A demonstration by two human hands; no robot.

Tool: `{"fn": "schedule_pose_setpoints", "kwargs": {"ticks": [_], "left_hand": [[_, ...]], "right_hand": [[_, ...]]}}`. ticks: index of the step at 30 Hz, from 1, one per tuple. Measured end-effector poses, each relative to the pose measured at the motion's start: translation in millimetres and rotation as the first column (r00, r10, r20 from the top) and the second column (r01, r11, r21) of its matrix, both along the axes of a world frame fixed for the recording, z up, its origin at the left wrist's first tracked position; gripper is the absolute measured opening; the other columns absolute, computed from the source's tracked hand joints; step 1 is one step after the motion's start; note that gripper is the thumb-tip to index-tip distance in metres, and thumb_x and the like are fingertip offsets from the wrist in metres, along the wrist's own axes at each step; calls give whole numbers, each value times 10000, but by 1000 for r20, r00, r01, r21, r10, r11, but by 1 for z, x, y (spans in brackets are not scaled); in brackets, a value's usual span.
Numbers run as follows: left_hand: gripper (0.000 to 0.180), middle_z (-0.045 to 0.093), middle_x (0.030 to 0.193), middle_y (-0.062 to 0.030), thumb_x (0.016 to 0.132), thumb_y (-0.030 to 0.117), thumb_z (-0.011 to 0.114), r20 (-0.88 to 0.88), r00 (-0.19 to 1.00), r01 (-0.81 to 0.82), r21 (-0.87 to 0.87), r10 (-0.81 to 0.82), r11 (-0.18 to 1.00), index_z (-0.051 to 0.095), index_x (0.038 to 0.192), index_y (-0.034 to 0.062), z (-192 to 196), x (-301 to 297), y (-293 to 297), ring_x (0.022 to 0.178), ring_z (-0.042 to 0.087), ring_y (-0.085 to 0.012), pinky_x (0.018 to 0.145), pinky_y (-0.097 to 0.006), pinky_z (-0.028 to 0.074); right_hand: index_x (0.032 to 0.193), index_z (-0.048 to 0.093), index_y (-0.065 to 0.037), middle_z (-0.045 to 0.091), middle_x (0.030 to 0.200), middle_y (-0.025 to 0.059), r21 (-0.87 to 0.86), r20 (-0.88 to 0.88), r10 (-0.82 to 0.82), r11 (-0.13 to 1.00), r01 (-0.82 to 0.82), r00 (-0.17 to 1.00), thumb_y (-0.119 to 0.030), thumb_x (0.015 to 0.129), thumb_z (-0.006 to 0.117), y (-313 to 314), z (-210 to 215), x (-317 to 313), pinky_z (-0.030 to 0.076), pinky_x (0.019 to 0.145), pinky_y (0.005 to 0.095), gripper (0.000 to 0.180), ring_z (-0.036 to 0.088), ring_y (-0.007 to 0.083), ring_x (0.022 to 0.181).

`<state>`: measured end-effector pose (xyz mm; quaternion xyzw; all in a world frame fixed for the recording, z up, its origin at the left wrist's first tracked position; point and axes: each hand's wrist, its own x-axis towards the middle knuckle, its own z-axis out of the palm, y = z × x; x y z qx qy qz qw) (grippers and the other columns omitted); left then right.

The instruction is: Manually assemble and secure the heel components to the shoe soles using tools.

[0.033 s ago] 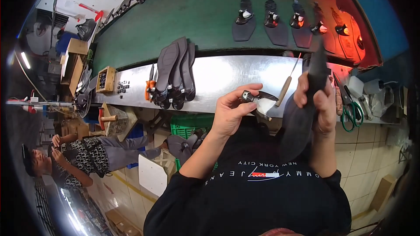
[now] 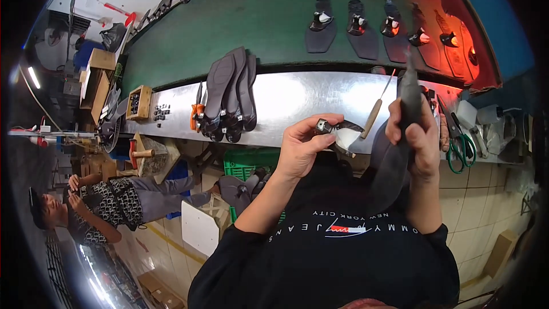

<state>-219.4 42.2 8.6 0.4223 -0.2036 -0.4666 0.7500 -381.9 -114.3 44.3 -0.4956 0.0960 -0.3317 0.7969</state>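
Note:
My left hand [image 2: 298,147] is closed, pinching a dark strap piece [image 2: 346,137] with a white inner face between thumb and fingers. A small shiny square fitting shows at the strap's end by the fingertips. To the right, my right hand [image 2: 420,140] grips a dark shoe sole [image 2: 394,169], held upright and nearly edge-on; its ends are blurred. Behind that hand, another dark sole-like surface shows, and I cannot tell whether it is part of the same piece. Between the hands, a wooden-handled awl [image 2: 373,118] lies on the metal ledge [image 2: 297,97].
Stacked dark soles [image 2: 227,88], orange-handled pliers [image 2: 198,110] and a wooden box [image 2: 139,104] of small parts occupy the ledge's left. Green-handled scissors [image 2: 457,149] lie right. Several soles with straps rest on the green belt [image 2: 274,23], under red light. Another person [image 2: 103,206] stands left.
The sole in my right hand has turned more edge-on, its upper end shifting slightly left. My left hand keeps its hold on the strap piece, nearly unmoved.

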Motion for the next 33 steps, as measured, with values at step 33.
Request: {"fn": "schedule_pose_setpoints", "kwargs": {"ticks": [33], "left_hand": [[333,616,1204,-185,777,-77,662,-53,999,7,-18,-8,1000,618,1104,-29,-9,7,8,945,649,-168,771,-274,556]], "right_hand": [[1150,642,11,669,977,144,-627,-279,-214,779,-8,936,23,688,711,35,-18,-9,486,765,296,468,630,232,832]]}}
